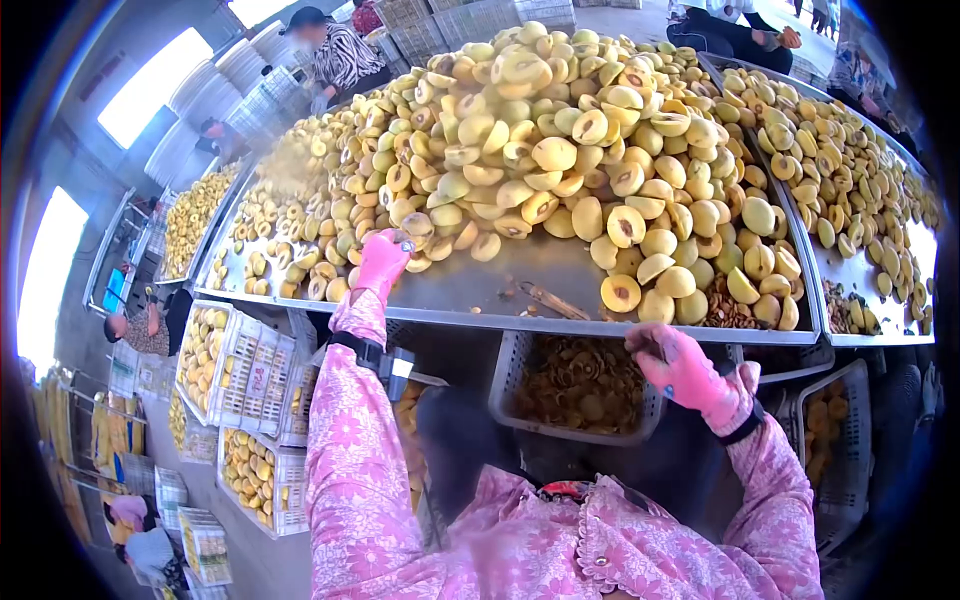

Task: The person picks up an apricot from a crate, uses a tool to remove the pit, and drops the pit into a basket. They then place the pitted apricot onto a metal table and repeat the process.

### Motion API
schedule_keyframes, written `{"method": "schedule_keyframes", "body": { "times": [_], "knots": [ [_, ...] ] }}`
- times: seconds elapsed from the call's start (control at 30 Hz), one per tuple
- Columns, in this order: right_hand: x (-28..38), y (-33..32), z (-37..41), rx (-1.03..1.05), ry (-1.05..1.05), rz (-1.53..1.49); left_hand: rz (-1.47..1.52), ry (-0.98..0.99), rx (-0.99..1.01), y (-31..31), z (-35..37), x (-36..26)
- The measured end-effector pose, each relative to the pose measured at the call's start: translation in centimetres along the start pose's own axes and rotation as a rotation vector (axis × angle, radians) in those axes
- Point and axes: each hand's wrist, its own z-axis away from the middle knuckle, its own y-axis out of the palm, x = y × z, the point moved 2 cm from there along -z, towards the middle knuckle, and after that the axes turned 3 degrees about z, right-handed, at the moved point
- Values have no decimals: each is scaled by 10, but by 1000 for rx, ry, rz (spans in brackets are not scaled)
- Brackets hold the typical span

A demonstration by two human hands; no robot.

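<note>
Halved yellow peaches (555,153) are heaped on a metal table, several with brown stones in them. My left hand (383,262), in a pink glove, reaches over the table's near edge against the lower side of the heap. Its fingers are closed, with a small greyish spot at their tips that I cannot make out. My right hand (688,372), in a pink glove with bare fingertips, is above the right side of a white crate (508,385). Its fingers are curled together, and what they hold, if anything, is hidden. Brown scraps (575,385) fill the crate.
A brown stick-like piece (553,301) lies on the metal tabletop (470,290). Brown stones (728,308) are piled at its right corner. Crates of peaches (250,370) stand at the left. Another peach table (850,200) adjoins on the right. Several people sit or stand around.
</note>
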Motion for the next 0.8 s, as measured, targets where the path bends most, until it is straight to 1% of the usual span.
{"method": "schedule_keyframes", "body": {
  "times": [0.03,0.07,0.13,0.17,0.23,0.27,0.33,0.4,0.43,0.47,0.53,0.6,0.67,0.7,0.77,0.8],
  "knots": [
    [1,5,-20,41,99,-12,-8,-10,-75,6,-2,2],
    [-8,15,-39,1,-4,43,9,-36,-116,10,-8,5],
    [-22,32,-80,57,-25,134,45,-83,-195,17,-24,15],
    [-28,41,-98,63,-30,214,105,-23,-190,23,-32,22],
    [-39,61,-127,78,-27,374,261,131,-71,53,-44,26],
    [-42,70,-138,137,21,431,340,209,-13,69,-48,24],
    [-48,87,-156,257,116,545,331,149,121,97,-38,-5],
    [-51,101,-167,280,157,623,186,241,194,133,-34,-16],
    [-53,104,-169,290,177,661,15,330,86,145,-25,-25],
    [-57,104,-169,339,193,662,-64,272,101,155,-20,-32],
    [-58,103,-176,426,195,658,-240,155,109,158,-16,-51],
    [-60,99,-174,409,194,619,-268,145,-14,173,-13,-50],
    [-63,90,-171,394,146,525,-261,109,32,169,-10,-55],
    [-60,83,-170,380,180,451,-249,94,50,165,-8,-58],
    [-53,69,-161,356,262,301,39,113,27,161,-2,-46],
    [-58,62,-159,262,268,158,183,128,20,159,1,-45]
  ]
}}
